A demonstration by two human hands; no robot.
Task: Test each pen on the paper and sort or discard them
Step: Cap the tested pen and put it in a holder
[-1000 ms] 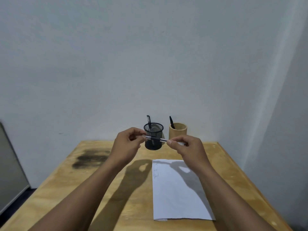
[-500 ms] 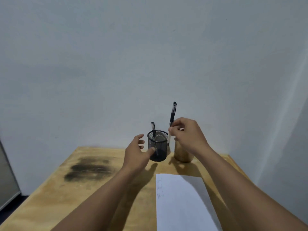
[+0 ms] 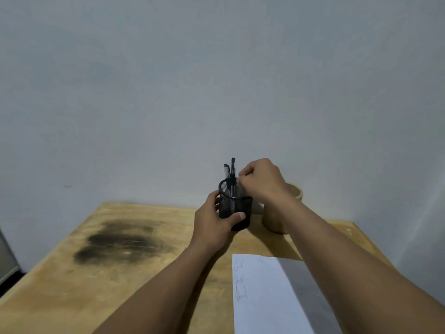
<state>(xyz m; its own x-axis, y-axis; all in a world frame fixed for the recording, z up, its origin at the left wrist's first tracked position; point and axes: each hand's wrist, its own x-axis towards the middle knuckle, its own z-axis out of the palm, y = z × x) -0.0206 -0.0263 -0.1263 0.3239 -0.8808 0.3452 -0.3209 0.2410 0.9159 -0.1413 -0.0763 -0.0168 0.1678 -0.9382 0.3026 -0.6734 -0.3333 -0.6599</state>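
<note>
Pen pinched in right hand grip at mesh cup rim (tilted) — left hand curled round its wall.

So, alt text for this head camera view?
A person's left hand grips a black wire-mesh pen cup, tilted, while the right hand pinches a black pen standing in it beside a second pen. A scribbled white paper sheet lies on the wooden table.

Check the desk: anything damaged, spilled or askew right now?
A dark, sooty-looking stain marks the table left of the arms; cause unclear. The mesh cup leans, tilted in the left hand while the right hand pinches a pen in it. Nothing spilled.
</note>
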